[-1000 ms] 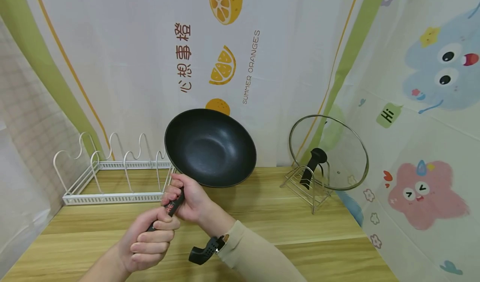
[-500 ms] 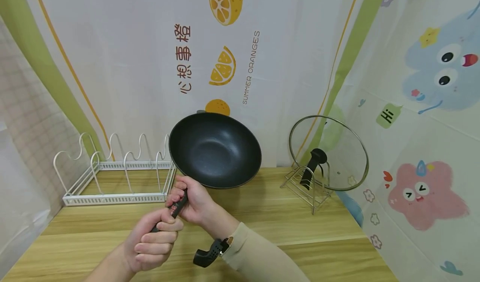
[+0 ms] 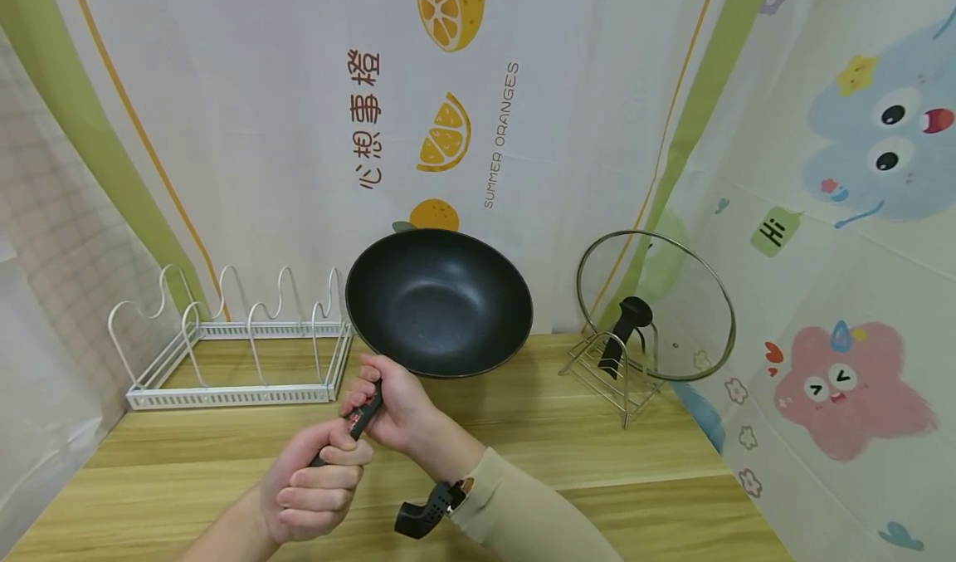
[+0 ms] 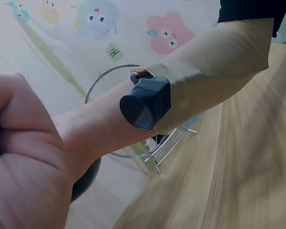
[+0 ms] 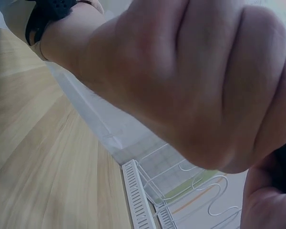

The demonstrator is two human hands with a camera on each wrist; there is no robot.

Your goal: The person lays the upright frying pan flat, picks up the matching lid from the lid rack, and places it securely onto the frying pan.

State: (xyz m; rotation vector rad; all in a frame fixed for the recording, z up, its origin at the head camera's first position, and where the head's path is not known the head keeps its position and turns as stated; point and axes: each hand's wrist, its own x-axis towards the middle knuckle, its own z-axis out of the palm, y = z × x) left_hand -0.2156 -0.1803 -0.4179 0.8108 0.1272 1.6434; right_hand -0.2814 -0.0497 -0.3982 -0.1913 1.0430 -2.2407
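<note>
Before me a black wok [image 3: 439,303] is held up, its dark inside tilted toward the head camera. My left hand [image 3: 317,487] grips the lower end of its black handle [image 3: 363,417]. Higher up, close to the bowl, the right hand [image 3: 396,404] holds the same handle with curled fingers. The wok's bowl is to the right of a white wire rack [image 3: 231,394], over the table's back part. In the left wrist view, the right forearm crosses the picture and only a bit of the wok [image 4: 88,181] shows.
A glass lid [image 3: 695,296] with a black knob stands upright in a small metal stand [image 3: 626,400] at the right. The wooden table [image 3: 568,462] meets printed curtains [image 3: 568,172] at the back and sides.
Both hands have moved slightly right and down with the wok. Its bowl has drawn away from the white rack. The lid and stand have stayed put.
</note>
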